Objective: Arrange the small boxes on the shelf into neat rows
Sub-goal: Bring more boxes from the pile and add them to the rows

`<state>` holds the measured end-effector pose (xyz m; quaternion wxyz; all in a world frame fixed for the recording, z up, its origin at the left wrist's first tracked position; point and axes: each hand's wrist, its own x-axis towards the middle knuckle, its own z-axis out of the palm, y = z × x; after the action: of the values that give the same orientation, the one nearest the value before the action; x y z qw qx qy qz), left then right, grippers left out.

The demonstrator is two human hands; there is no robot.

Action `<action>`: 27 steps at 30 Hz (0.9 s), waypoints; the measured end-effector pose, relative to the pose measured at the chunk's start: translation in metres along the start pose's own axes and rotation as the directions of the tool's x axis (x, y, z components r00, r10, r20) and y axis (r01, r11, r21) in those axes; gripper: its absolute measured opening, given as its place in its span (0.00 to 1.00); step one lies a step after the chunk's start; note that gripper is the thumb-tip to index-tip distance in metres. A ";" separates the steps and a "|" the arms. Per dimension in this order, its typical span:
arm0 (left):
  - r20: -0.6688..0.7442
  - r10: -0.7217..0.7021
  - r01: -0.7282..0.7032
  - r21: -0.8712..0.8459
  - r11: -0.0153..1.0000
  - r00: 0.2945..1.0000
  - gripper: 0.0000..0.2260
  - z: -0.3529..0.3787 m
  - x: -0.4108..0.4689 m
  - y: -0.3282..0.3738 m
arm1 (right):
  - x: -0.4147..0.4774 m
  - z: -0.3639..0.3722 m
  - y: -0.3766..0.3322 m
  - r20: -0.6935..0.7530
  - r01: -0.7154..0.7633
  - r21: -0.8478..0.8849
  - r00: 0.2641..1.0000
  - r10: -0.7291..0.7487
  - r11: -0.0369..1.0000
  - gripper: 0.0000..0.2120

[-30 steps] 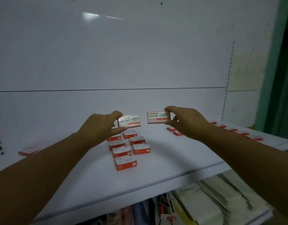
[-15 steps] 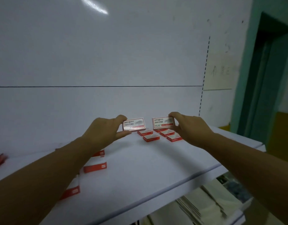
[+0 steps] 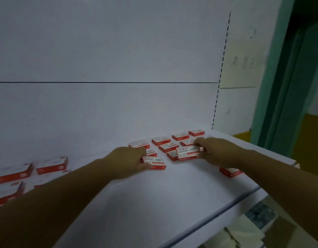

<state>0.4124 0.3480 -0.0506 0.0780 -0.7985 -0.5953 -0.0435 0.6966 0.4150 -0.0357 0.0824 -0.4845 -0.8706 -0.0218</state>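
Both hands had dropped from mid-air to the white shelf [image 3: 154, 194], the left hand [image 3: 127, 161] pinching one small box [image 3: 154, 162] flat on it, the right hand [image 3: 219, 152] pinching another box [image 3: 187, 152] tilted among the rows.

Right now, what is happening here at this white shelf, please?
A person is sorting small red and white cardboard boxes on a white shelf. The left hand presses one box down onto the shelf. The right hand holds another box just above the rows at the back right, apparently about to place it. More boxes lie further left.
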 end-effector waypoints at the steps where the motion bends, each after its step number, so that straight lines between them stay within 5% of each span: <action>1: 0.025 -0.018 0.019 -0.026 0.999 1.000 0.28 0.003 0.002 0.004 | 0.001 0.002 0.004 0.027 0.023 0.003 0.999 -0.023 1.000 0.18; 7: 0.142 -0.242 0.255 -0.081 0.964 0.960 0.26 0.016 0.003 0.023 | 0.010 0.007 0.024 0.122 0.220 0.041 0.967 -0.224 0.975 0.20; 12: 0.067 -0.381 0.385 -0.250 0.888 0.922 0.20 0.023 -0.010 0.028 | 0.019 0.016 0.027 0.156 0.347 0.073 0.922 -0.354 0.935 0.20; 22: 0.055 -0.537 0.524 -0.319 0.790 0.842 0.19 0.025 -0.010 0.044 | 0.028 0.025 0.030 0.162 0.385 0.074 0.906 -0.392 0.920 0.14; 27: 0.093 -0.503 0.500 -0.358 0.789 0.860 0.24 0.012 -0.015 0.055 | 0.014 0.010 0.026 0.191 0.347 -0.030 0.922 -0.336 0.937 0.13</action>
<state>0.4607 0.3203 -0.0694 -0.0859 -0.6119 -0.7661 -0.1770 0.7098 0.4418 -0.0448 -0.0183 -0.3276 -0.9444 -0.0187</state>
